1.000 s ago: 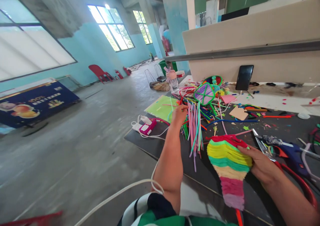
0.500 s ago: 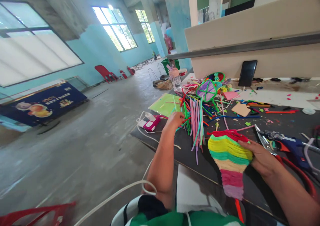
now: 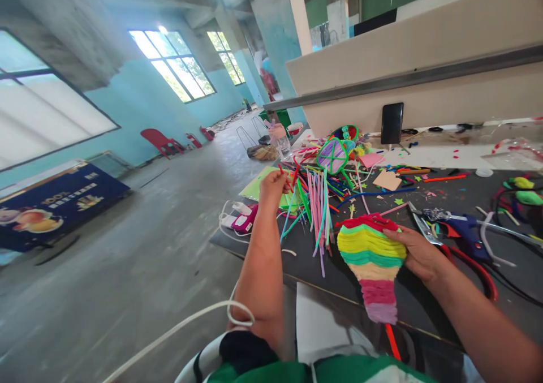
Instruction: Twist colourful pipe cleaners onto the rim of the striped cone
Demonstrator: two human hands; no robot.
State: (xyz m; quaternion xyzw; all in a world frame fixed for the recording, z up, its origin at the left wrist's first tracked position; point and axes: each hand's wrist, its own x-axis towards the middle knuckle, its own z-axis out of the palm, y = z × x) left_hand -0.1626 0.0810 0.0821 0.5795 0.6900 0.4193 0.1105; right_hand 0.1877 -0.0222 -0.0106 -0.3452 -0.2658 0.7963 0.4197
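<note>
My right hand (image 3: 418, 253) grips the right edge of a striped pipe-cleaner piece (image 3: 371, 255) shaped like a fan, banded red, green, yellow, teal, tan and pink, lying on the dark table (image 3: 475, 284). My left hand (image 3: 274, 185) reaches out to a loose heap of coloured pipe cleaners (image 3: 318, 202) and pinches a red one, fingers closed. The heap fans out between my two hands.
A purple and green woven fan (image 3: 333, 155) lies behind the heap. A blue glue gun (image 3: 464, 227), scissors (image 3: 419, 224), a phone (image 3: 391, 123) propped upright, a water bottle (image 3: 280, 140), a green sheet (image 3: 263, 185) and a pink charger (image 3: 242, 222) crowd the table. Open concrete floor lies left.
My left hand has lifted slightly at the heap and now pinches a red pipe cleaner. My right hand stays on the striped piece. The view has shifted a little.
</note>
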